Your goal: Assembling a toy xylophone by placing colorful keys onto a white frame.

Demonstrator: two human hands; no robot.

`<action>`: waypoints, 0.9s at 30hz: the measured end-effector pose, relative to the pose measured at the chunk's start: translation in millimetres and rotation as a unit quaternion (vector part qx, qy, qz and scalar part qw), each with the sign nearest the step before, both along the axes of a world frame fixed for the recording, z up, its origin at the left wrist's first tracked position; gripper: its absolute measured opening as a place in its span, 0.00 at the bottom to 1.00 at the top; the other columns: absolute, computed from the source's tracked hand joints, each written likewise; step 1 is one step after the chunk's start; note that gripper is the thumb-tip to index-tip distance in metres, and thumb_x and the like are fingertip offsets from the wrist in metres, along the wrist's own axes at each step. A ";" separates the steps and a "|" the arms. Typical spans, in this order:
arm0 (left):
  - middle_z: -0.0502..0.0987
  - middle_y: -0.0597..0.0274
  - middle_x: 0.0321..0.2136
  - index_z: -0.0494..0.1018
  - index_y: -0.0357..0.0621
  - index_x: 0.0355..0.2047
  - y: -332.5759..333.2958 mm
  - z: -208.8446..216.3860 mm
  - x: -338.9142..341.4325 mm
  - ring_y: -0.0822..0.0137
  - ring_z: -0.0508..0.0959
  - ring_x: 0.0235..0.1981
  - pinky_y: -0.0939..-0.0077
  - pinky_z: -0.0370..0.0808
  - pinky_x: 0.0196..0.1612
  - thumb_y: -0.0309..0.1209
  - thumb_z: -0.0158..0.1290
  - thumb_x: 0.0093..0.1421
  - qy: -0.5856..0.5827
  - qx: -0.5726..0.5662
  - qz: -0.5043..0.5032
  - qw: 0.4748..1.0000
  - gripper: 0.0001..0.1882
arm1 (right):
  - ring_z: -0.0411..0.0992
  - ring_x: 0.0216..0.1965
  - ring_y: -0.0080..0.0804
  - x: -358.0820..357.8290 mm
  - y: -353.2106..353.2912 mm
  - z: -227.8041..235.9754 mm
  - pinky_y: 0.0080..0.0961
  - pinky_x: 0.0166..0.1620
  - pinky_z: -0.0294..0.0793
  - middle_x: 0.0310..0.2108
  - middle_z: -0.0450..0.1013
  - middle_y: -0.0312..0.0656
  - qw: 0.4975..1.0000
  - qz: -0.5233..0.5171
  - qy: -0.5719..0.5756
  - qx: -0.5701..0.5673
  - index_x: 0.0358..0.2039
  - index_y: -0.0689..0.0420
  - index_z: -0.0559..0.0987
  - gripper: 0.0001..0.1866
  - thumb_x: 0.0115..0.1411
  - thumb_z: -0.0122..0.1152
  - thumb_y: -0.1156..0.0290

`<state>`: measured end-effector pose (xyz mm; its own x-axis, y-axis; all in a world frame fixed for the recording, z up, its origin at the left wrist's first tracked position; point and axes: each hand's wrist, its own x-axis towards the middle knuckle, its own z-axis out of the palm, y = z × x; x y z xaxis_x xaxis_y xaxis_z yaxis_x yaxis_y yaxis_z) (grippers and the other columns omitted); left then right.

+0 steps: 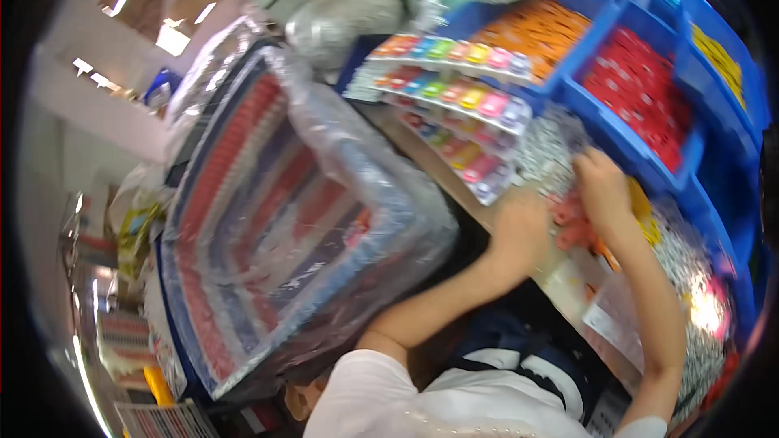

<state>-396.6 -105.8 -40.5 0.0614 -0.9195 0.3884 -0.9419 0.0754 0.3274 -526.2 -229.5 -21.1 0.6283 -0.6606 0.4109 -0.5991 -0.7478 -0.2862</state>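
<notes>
Your L hand (523, 215) & R hand (599, 182), grip unclear (blur), flank salmon-red pcs (570, 217) above worktop (560, 282); stacked racks (479, 99) look filled, binned red stock (637, 89) apparently remains

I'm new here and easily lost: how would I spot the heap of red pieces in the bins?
Find the blue bins at upper right. Just beyond the right hand sits the heap: red, unlike the orange pieces to its left and yellow pieces to its right.
</notes>
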 end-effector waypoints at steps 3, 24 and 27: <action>0.69 0.54 0.28 0.71 0.38 0.27 8.8 -17.9 -4.7 0.56 0.71 0.33 0.66 0.70 0.36 0.26 0.51 0.49 -0.096 -0.094 0.041 0.990 0.05 | 0.75 0.31 0.45 -10.9 37.1 38.4 0.36 0.37 0.73 0.30 0.73 0.50 0.992 -0.009 -0.109 0.063 0.33 0.62 0.76 0.04 0.56 0.59 0.79; 0.74 0.63 0.35 0.68 0.37 0.45 23.4 41.0 -70.8 0.77 0.74 0.36 0.80 0.73 0.41 0.29 0.47 0.69 0.681 0.089 -0.097 0.720 0.09 | 0.74 0.43 0.46 -91.7 162.1 59.3 0.32 0.49 0.71 0.39 0.74 0.51 0.924 -0.102 -0.288 0.230 0.37 0.64 0.74 0.05 0.60 0.52 0.84; 0.76 0.61 0.36 0.70 0.35 0.47 25.7 52.1 -66.9 0.75 0.77 0.38 0.79 0.75 0.42 0.29 0.49 0.67 0.586 0.115 -0.088 0.797 0.12 | 0.71 0.36 0.30 -144.2 174.9 45.5 0.23 0.43 0.71 0.37 0.71 0.44 0.921 -0.207 -0.252 0.213 0.38 0.65 0.73 0.05 0.64 0.49 0.81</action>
